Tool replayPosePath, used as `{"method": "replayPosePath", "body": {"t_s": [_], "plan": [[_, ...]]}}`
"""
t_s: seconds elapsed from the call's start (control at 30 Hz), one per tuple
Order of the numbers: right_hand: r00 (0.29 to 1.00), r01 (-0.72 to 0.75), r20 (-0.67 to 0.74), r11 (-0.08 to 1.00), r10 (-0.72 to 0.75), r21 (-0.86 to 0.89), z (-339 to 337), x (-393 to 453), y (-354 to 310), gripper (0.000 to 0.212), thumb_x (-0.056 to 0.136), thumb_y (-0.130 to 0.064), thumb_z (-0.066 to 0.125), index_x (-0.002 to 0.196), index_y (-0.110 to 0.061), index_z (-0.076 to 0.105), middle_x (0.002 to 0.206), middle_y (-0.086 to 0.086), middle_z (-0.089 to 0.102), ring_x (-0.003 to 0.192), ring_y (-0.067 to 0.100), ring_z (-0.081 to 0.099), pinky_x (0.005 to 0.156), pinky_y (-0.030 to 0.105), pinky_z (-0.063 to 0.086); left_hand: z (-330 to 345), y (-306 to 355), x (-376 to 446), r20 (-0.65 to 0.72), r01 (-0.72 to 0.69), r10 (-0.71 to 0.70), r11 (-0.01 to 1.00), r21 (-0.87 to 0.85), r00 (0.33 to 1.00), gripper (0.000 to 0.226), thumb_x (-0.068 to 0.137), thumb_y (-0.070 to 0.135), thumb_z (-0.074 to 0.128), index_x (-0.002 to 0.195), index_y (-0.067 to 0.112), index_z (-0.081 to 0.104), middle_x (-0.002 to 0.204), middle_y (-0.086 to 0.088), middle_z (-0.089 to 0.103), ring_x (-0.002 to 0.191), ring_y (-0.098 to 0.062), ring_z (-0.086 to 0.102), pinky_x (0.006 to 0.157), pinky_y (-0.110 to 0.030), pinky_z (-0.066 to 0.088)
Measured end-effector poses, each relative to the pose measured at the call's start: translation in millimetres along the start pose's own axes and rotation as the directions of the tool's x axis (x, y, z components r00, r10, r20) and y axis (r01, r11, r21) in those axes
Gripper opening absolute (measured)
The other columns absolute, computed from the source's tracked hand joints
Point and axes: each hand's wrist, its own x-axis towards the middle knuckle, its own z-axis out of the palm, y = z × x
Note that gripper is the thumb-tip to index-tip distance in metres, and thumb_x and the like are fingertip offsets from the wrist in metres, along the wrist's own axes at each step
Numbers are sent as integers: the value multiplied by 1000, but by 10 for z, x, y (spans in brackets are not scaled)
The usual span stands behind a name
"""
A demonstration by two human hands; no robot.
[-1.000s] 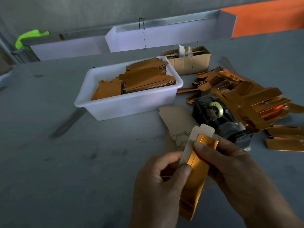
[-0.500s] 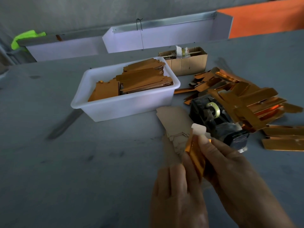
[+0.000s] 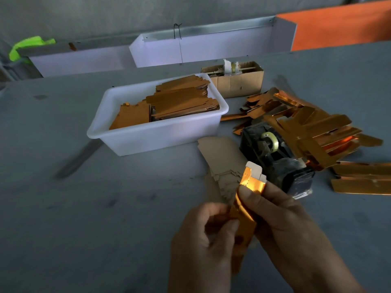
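Note:
A long, narrow gold-foil carton (image 3: pixel 245 210) with pale flaps at its far end is held between both hands over the grey table. My left hand (image 3: pixel 203 248) pinches its lower part between thumb and fingers. My right hand (image 3: pixel 289 229) grips its upper part, with the thumb pressed on the shiny face just below the flaps. The carton's lower end is hidden behind my left hand.
A white plastic tub (image 3: pixel 160 132) holds stacks of flat gold cartons. Right of it lies a loose pile of gold cartons (image 3: pixel 313 132) around a black tape dispenser (image 3: pixel 279 163). Flat brown blanks (image 3: pixel 224 157) lie beneath my hands; a small cardboard box (image 3: pixel 239 81) stands behind.
The carton went from flat and face-up to edge-on, then opened into a narrow box shape. My left hand shifted from covering it to pinching its lower part.

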Motion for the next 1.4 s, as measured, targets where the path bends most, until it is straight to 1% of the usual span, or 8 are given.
{"method": "replayPosePath", "body": {"t_s": [0.27,0.37,0.57,0.73,0.87,1.07,1.2,1.4], "plan": [[998,-53,-14,999,53,14,-81,-28,-98,20,76,-30,63,68,-12,58,62,9,49,55,18,48,54,29,44,-145,111,162,447,262,-186,959,-112,875,24,59,38,75,76,20,75,72,-5,73,66,-16,71,63,-28,56],[998,-10,-65,989,1,-144,-95,-74,-218,24,73,-36,60,67,-13,63,62,6,57,56,17,56,59,26,50,-85,144,184,379,212,-144,966,-146,914,35,47,47,73,71,21,75,66,-4,71,58,-12,65,54,-20,50],[630,258,-140,376,-764,-890,-553,-42,-616,11,82,-43,61,86,-35,66,77,-18,63,68,3,60,57,5,43,66,243,228,205,165,-122,964,-210,971,16,76,12,71,64,22,75,48,5,55,39,-2,43,38,-12,33],[950,16,-179,611,-257,-792,-830,228,-653,9,87,-31,60,80,-28,66,81,-2,67,80,13,61,67,27,43,127,273,242,363,-2,-27,997,80,931,9,77,36,76,70,34,70,52,14,57,47,2,49,52,-17,37],[957,23,-162,619,-241,-785,-867,306,-633,7,86,-28,62,84,-25,69,82,-3,67,80,13,60,64,24,39,223,282,275,322,-245,129,904,351,938,11,78,37,73,69,35,67,84,20,60,78,7,55,62,-6,36],[973,2,-149,651,-177,-759,-887,345,-698,11,86,-26,64,82,-20,72,73,-2,71,74,10,66,67,26,45,345,335,358,562,-634,377,674,379,736,10,86,23,67,75,23,66,141,36,40,108,4,56,86,-10,41],[961,-2,-179,642,-210,-767,-876,381,-676,10,84,-25,67,80,-18,72,79,5,70,82,21,65,77,35,51,429,337,350,695,-787,398,454,419,599,11,78,10,71,72,16,64,142,17,50,93,-15,67,69,-29,56],[944,70,-193,732,-269,-678,-847,340,-588,7,82,-21,66,78,-18,72,77,1,70,79,17,65,70,29,47,507,278,303,663,-762,384,411,500,642,26,57,2,86,67,15,66,132,8,62,77,-12,68,54,-21,55]]}}
